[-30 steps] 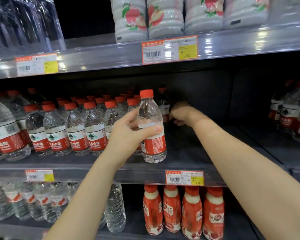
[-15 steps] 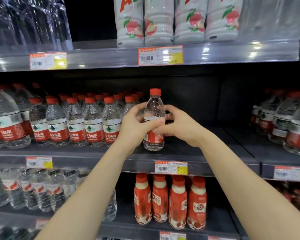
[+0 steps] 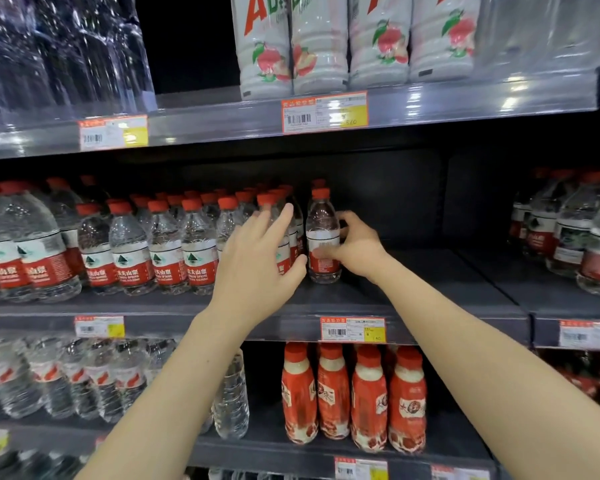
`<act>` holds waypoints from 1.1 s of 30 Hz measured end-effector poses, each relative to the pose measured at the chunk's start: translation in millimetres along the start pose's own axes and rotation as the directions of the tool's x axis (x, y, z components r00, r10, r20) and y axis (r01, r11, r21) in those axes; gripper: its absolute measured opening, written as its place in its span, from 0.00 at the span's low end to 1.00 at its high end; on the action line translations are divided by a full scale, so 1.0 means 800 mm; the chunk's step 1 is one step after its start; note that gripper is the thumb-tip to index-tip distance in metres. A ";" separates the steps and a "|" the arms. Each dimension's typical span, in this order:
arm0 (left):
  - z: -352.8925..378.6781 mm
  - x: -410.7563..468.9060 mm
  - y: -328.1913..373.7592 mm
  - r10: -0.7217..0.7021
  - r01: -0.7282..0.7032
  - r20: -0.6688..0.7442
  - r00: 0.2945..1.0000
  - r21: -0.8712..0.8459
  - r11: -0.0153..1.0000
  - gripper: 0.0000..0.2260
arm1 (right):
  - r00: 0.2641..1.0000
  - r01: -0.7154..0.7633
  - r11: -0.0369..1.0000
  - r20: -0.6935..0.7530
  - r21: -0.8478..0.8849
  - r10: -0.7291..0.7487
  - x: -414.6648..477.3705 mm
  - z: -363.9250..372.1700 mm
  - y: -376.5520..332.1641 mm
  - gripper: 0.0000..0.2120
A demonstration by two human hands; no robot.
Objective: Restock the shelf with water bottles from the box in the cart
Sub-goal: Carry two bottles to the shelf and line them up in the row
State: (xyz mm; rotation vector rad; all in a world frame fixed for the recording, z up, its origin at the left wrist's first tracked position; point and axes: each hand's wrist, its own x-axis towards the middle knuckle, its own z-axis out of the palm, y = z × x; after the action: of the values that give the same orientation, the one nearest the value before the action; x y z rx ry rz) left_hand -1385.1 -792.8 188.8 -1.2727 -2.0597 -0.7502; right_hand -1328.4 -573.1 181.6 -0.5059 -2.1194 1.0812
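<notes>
Bottle [image 3: 323, 237] placement is the step I judge to be in hand: in the head view, the only one I have, a red-capped water bottle stands upright on the middle shelf [image 3: 413, 303] at centre frame, just right of the packed rows of matching bottles [image 3: 167, 244]. My right hand [image 3: 355, 249] is curled around its label from the right side, fingers touching it, holding it in place. My left hand [image 3: 257, 261] is spread wide and holds nothing; its fingers lie against the neighbouring bottles at the end of the row, thumb pointing toward the new one.

To the right of the bottle the shelf is dark and bare until another group of bottles [image 3: 568, 233] at the right edge of the frame. White drink bottles [image 3: 326, 43] stand on the upper shelf, red ones [image 3: 354, 393] on the lower.

Neither the box nor the cart shows here, so I cannot say how many remain. With that gap to fill, I reckon the restock is far from done. Next I would let go, check the bottle stands snug to the row, then turn back for another.
</notes>
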 end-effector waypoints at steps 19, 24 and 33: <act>0.003 -0.007 -0.005 -0.038 0.038 0.040 0.998 0.002 0.999 0.26 | 0.996 -0.054 0.977 -0.075 -0.206 0.039 0.080 0.031 0.029 0.39; 0.007 -0.002 -0.004 -0.029 0.027 0.048 0.998 0.025 0.999 0.26 | 0.996 -0.067 0.967 -0.076 -0.244 0.050 0.087 0.036 0.027 0.38; 0.008 0.001 -0.006 -0.018 0.019 0.036 0.999 -0.016 1.000 0.25 | 0.990 -0.131 0.958 -0.087 -0.255 0.112 0.093 0.042 0.023 0.39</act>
State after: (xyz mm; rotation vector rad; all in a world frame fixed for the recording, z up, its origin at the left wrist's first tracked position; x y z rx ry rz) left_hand -1391.2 -789.9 184.2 -1.2863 -2.1010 -0.7586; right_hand -1403.2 -535.2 182.8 -0.7974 -2.2016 0.8379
